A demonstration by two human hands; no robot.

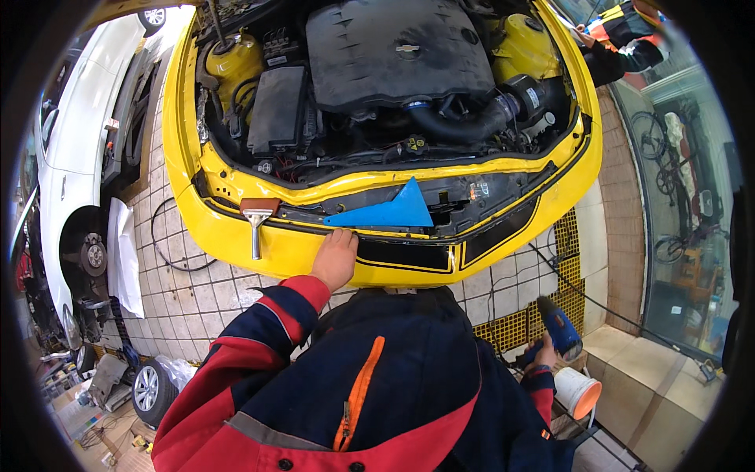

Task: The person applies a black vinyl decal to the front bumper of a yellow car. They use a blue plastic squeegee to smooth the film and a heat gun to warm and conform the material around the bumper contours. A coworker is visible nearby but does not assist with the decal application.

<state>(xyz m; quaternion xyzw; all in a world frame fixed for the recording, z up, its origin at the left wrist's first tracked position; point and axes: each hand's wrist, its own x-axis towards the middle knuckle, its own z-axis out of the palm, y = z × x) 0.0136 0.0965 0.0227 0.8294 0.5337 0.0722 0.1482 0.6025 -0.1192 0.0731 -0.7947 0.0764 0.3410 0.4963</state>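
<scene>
My left hand point(336, 258) rests on the front lip of a yellow car's bumper point(291, 258), its fingers laid over the edge beside a glossy black film panel point(405, 254). Nothing shows in it. Just beyond the fingertips lies a blue triangular plastic squeegee point(393, 208). Left of the hand, a squeegee with a brown head and metal handle point(256, 228) lies across the bumper edge. Low at my right side, my right hand point(541, 355) grips a blue heat gun point(561, 332), its dark nozzle tilted up and away from the bumper.
The open engine bay holds a black engine cover point(399, 47). A dark cable point(582, 283) crosses the tiled floor and yellow grating point(570, 244). A white bucket point(576, 392) stands near my right arm. At left are a white car point(79, 118) and loose wheel point(149, 391); another person point(629, 47) is far right.
</scene>
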